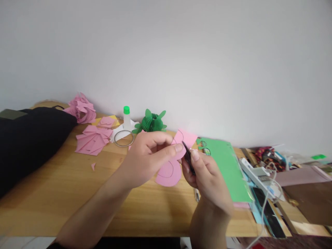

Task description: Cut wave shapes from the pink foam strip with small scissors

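Observation:
Between the fingers and thumb of my left hand is a piece of pink paper with curved lines drawn on it. Its lower part is rounded, and a corner sticks up beyond my fingers. My right hand grips a pair of dark scissors, whose blades point up and left against the paper's edge. The handles are mostly hidden in my palm. Behind my left hand sits a green folded-paper turtle shape.
Pink folded-paper pieces, a glue stick and a metal ring lie at the left back. A dark bag occupies the far left. Green sheets, a power strip and a phone are on the right.

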Demonstrator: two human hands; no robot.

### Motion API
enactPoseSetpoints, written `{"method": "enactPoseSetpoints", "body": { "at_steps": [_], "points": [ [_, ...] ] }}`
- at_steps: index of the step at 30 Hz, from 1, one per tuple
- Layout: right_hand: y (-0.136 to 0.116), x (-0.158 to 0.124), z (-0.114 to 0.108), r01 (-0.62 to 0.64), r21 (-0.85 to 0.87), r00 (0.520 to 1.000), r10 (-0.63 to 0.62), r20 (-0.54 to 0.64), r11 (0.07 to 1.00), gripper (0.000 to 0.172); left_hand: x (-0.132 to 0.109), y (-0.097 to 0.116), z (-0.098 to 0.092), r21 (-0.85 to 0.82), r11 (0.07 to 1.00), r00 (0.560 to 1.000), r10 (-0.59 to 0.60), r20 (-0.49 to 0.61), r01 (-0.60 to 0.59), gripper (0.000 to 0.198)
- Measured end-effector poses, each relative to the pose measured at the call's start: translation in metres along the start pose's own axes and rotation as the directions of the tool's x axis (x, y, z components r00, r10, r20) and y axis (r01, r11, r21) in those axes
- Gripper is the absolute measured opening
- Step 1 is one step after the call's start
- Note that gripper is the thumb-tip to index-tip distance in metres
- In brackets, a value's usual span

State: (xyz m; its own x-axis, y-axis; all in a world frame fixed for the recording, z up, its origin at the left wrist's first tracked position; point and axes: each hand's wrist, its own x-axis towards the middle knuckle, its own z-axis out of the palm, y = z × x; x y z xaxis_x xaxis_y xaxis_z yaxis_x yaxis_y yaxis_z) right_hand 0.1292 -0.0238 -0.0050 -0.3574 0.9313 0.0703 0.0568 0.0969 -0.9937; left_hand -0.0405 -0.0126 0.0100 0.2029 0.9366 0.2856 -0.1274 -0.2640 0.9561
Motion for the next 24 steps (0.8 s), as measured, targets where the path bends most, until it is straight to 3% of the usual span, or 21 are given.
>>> {"method": "enactPoseSetpoints", "body": {
  "at_steps": [9,24],
  "points": [
    [-0.0007,-0.0005,-0.0027,0.012,-0.028,0.998,-0.010,0.067,1.000,0.048,0.0013,-0.0006,-0.0049,0.065,0.998,1.000,0.009,0.003,-0.009,0.034],
    [0.0024,0.0000,-0.0045,0.020,-0.040,0.997,-0.017,0.081,0.999,0.048,-0.0024,0.0022,-0.0079,0.124,0.992,0.999,0.018,0.036,-0.022,0.034]
  ]
}}
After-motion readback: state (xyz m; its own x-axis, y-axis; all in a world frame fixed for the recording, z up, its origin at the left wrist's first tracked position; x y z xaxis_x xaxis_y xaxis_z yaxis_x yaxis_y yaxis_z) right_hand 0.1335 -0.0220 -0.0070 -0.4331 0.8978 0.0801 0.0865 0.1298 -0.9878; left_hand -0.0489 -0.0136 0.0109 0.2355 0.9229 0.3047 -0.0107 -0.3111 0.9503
